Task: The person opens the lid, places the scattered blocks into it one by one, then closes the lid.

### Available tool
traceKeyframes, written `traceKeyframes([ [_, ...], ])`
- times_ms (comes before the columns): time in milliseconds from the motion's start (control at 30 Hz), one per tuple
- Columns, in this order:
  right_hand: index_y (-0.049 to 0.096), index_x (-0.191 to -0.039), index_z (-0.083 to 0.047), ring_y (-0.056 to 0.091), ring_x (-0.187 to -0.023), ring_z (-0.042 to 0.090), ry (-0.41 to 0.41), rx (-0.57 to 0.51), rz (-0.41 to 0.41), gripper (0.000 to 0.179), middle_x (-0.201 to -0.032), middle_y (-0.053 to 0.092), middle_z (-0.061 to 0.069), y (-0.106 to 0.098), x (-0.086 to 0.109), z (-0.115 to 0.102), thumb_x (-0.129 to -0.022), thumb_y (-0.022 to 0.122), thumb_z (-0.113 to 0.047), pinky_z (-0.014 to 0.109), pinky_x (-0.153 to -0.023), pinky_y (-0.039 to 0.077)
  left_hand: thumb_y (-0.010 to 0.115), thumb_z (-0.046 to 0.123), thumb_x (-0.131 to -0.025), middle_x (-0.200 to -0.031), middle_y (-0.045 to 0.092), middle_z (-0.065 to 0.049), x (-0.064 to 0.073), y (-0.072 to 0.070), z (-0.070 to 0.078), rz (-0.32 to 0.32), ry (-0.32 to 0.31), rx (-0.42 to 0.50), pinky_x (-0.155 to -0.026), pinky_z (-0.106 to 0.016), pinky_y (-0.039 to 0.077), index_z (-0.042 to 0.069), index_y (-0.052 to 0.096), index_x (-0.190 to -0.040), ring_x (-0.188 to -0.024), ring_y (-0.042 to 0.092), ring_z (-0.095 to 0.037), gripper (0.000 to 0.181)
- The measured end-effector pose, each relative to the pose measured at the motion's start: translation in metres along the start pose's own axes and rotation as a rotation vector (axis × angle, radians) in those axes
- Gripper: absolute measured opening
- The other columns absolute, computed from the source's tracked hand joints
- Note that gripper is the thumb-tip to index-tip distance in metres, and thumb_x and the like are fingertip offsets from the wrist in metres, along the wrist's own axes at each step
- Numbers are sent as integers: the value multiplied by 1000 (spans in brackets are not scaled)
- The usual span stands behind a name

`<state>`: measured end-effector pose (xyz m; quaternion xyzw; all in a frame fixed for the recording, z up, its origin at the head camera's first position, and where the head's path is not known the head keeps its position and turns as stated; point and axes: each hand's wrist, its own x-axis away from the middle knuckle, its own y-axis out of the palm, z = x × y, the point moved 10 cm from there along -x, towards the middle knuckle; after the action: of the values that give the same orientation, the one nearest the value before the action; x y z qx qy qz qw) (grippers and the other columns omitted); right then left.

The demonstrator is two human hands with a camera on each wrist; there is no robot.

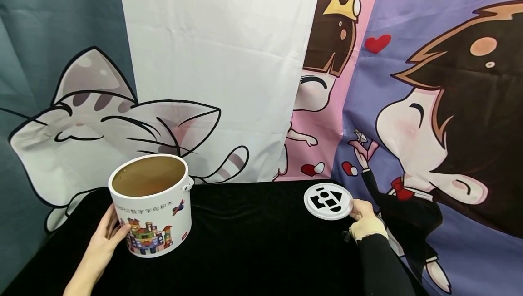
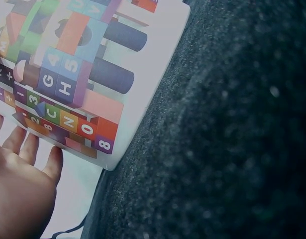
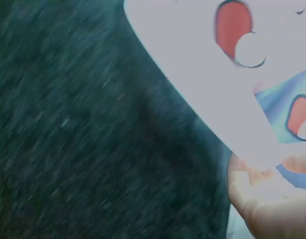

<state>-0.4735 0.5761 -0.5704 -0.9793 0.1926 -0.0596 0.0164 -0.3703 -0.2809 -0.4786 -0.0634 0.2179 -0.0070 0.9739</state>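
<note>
A white bucket (image 1: 157, 219) with a printed picture of toy building blocks stands tilted on the left in the head view, its open mouth showing a brownish inner wall. My left hand (image 1: 107, 234) grips its left side, thumb on the printed front and fingers round the edge. Close up in the left wrist view, the bucket's print (image 2: 68, 99) shows lettered blocks beside the fingers of my left hand (image 2: 23, 189). Off to the right, my right hand (image 1: 365, 219) pinches the edge of a round white lid (image 1: 328, 216) with several shaped cutouts. The lid (image 3: 177, 64) fills much of the right wrist view.
Black cloth (image 1: 253, 246) covers the table under both hands. Behind it hangs a curtain (image 1: 220, 60) printed with a cartoon cat and figures. A small loop handle mount (image 1: 188, 184) sticks out on the bucket's right side near the rim.
</note>
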Motion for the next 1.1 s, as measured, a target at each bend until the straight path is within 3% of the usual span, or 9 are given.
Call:
traceKeyframes([
  [33, 49, -106, 23, 65, -70, 23, 83, -141, 110, 24, -77, 63, 17, 5, 25, -13, -90, 52, 5, 37, -68, 58, 50, 4, -102, -164, 4, 1, 0, 1, 0, -1, 1, 3, -103, -4, 19, 23, 4, -159, -136, 16, 8, 76],
  [133, 55, -110, 15, 63, -69, 14, 82, -199, 128, 21, -74, 64, 6, 36, 76, -63, -95, 48, 3, 29, -67, 57, 51, 4, -102, -163, 6, 3, 0, 1, 0, 7, 2, -20, -103, -5, 19, 24, 4, -159, -136, 17, 8, 76],
  [233, 56, -112, 11, 63, -77, 12, 48, -252, 67, 20, -79, 65, 3, 61, 103, -101, -98, 47, 1, 27, -78, 55, 50, 6, -102, -163, 7, 6, -1, 0, 0, 10, -7, -42, -103, -4, 19, 26, 5, -159, -134, 18, 9, 76],
  [400, 57, -116, 6, 62, -93, 13, 32, -394, -100, 20, -93, 66, 4, 94, 112, -133, -100, 45, 2, 26, -91, 49, 50, 6, -102, -163, 7, 6, -1, 1, -1, 13, -17, -48, -102, -4, 18, 27, 5, -159, -134, 17, 9, 76],
  [567, 60, -107, 2, 61, -88, 11, 38, -508, -172, 14, -91, 68, 5, 117, 108, -143, -100, 48, 4, 16, -74, 49, 51, 3, -101, -164, 4, -1, 1, 3, -1, 2, -3, 22, -104, -5, 18, 22, 4, -159, -137, 16, 7, 76],
  [633, 56, -112, 3, 61, -84, 9, 20, -484, -193, 14, -90, 67, 3, 128, 108, -148, -100, 49, 4, 15, -67, 47, 50, 2, -101, -164, 3, -1, 1, 3, -1, -2, 0, 56, -104, -6, 19, 20, 4, -159, -137, 16, 6, 76],
  [833, 46, -128, 10, 65, -81, 10, -72, -237, -240, 31, -91, 69, 0, 169, 116, -166, -98, 53, 4, 25, -76, 53, 50, 2, -101, -163, 6, 3, 1, 2, -4, 7, -7, 46, -104, -5, 18, 22, 6, -159, -136, 17, 8, 76],
  [1000, 49, -130, 17, 64, -90, 16, -230, 35, -261, 40, -107, 68, 16, 209, 134, -194, -94, 59, 4, 29, -80, 53, 50, 2, -101, -163, 8, 4, 1, 2, -7, 17, -26, 32, -105, -5, 16, 25, 6, -159, -136, 17, 8, 76],
  [1100, 56, -124, 16, 64, -90, 22, -340, 181, -261, 37, -104, 66, 22, 231, 152, -212, -90, 64, 5, 29, -77, 53, 50, 2, -101, -163, 7, 2, 1, 3, -8, 16, -27, 34, -105, -6, 17, 23, 6, -159, -135, 17, 8, 76],
])
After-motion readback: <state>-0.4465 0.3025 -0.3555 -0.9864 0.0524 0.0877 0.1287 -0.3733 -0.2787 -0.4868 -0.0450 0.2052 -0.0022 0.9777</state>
